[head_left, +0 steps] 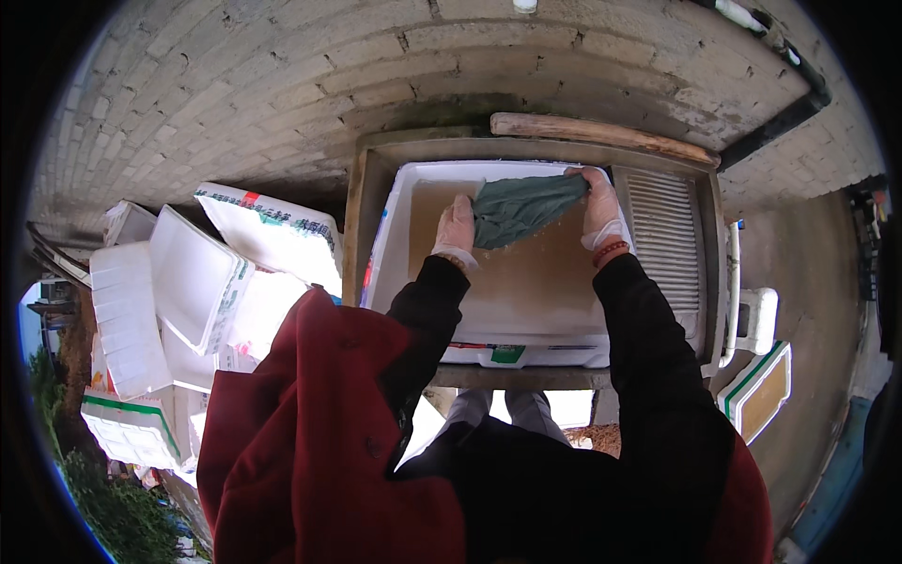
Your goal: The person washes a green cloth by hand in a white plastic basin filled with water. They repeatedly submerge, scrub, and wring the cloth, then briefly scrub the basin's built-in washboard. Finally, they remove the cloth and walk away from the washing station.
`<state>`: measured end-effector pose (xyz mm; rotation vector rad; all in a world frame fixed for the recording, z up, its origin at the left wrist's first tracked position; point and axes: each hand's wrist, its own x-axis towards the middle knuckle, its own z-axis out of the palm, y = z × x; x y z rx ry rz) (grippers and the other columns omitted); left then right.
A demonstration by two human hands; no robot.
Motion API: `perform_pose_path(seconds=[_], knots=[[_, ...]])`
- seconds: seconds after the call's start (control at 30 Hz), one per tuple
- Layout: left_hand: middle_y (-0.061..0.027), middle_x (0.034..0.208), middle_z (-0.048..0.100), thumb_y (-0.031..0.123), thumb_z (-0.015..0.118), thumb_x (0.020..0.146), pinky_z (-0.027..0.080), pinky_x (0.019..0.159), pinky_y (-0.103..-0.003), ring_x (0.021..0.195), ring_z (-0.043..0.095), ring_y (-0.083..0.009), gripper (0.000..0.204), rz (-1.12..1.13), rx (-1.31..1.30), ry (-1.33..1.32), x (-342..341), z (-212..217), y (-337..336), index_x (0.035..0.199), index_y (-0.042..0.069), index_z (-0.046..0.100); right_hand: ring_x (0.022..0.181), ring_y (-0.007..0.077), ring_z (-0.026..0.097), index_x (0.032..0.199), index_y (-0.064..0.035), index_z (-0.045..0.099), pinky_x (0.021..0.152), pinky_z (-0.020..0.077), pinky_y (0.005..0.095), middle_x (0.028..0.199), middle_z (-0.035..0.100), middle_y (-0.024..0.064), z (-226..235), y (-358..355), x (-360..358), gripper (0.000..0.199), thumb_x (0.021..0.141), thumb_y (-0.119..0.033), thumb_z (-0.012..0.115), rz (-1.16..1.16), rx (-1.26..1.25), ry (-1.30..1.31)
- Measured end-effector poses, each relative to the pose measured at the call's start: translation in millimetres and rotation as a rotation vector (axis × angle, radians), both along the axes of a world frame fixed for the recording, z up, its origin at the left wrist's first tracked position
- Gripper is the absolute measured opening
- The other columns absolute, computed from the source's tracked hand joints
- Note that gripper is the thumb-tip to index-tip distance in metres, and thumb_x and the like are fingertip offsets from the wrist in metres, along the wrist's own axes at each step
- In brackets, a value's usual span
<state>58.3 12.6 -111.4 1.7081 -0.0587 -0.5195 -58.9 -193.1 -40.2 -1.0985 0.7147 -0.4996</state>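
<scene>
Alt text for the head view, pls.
A person's gloved left hand and right hand hold a green cloth between them over brown water in a white foam box. The box sits in a gray sink, with a ridged washboard to its right; other foam boxes are piled at left.

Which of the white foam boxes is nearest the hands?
The foam box set inside the grey sink, with brownish water in it beneath the green cloth. The other foam boxes are outside the sink.
</scene>
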Motion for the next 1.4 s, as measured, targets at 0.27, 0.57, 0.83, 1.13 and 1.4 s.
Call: perform_pose_path(seconds=[0.27,0.57,0.83,1.13,1.4], knots=[[-0.0116,0.119,0.045,0.015,0.057,0.079,0.037,0.09,-0.033,0.109,0.042,-0.0252,0.032,0.02,0.158,-0.059,30.8,-12.5,54.1,0.111,0.015,0.056,0.115,0.0296,0.048,0.116,-0.0157,0.054,0.096,0.0393,0.0355,0.121,0.051,0.0095,-90.1,-3.0,-6.7,0.041,0.076,-0.016,0.055,0.565,-1.119,0.743],[-0.0043,0.134,0.038,0.032,0.05,0.085,0.034,0.093,-0.048,0.119,0.038,-0.027,0.036,-0.105,0.039,0.441,15.9,40.9,54.4,0.12,0.023,0.051,0.119,0.0249,0.046,0.119,-0.017,0.055,0.098,0.0365,0.0353,0.122,0.055,0.0084,-114.0,60.4,19.1,0.041,0.078,-0.017,0.059,1.292,-1.35,0.999],[-0.0066,0.14,0.033,0.046,0.047,0.085,0.027,0.1,-0.048,0.126,0.03,-0.0287,0.051,-0.192,-0.041,0.531,10.7,35.5,31.3,0.13,0.021,0.043,0.086,0.0186,0.059,0.105,-0.0012,0.062,0.077,0.0447,0.0268,0.093,0.065,0.0085,-7.2,0.9,26.9,0.036,0.078,-0.025,0.062,0.949,-0.61,0.435],[-0.0077,0.124,0.051,0.071,0.04,0.079,0.041,0.091,-0.04,0.107,0.051,-0.0273,0.079,-0.075,-0.744,1.044,-47.9,68.3,-38.1,0.13,0.012,0.042,0.095,0.0125,0.056,0.108,-0.0028,0.057,0.085,0.0411,0.0261,0.104,0.061,0.0032,143.6,24.5,-5.3,0.027,0.086,-0.017,0.054,0.642,0.04,-0.059],[-0.0091,0.109,0.057,0.044,0.042,0.089,0.046,0.086,-0.036,0.098,0.056,-0.0241,0.046,-0.007,-0.908,0.817,-52.4,57.9,-44.3,0.113,0.007,0.052,0.101,0.0218,0.049,0.088,-0.0044,0.057,0.089,0.0367,0.0342,0.109,0.052,0.0115,31.1,93.1,-6.6,0.039,0.072,-0.036,0.072,0.253,-0.335,0.047]])
